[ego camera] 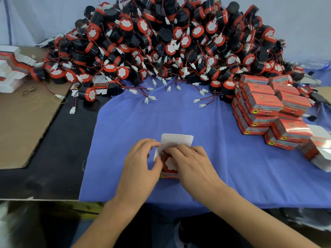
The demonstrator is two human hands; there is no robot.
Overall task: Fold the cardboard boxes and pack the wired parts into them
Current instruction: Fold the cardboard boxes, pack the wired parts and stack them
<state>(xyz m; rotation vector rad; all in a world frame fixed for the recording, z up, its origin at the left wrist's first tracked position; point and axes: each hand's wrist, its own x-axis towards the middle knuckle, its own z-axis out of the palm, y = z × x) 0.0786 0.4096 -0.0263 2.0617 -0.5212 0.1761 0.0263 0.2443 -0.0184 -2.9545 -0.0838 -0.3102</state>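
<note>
While the cardboard box (177, 140) sits on the surface (125, 122) between both, the left hand (141, 158) pinches its left side. The right hand (193, 163) lays straight fingers (179, 151) on the wired part (169, 164) inside, pressing it.

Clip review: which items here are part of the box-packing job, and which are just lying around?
In the job: left hand holding the open box; right hand pressing the wired part into it; pile of wired parts; closed boxes; stack of flat cartons.
Lying about: cardboard sheet; rubber bands; blue cloth.
</note>
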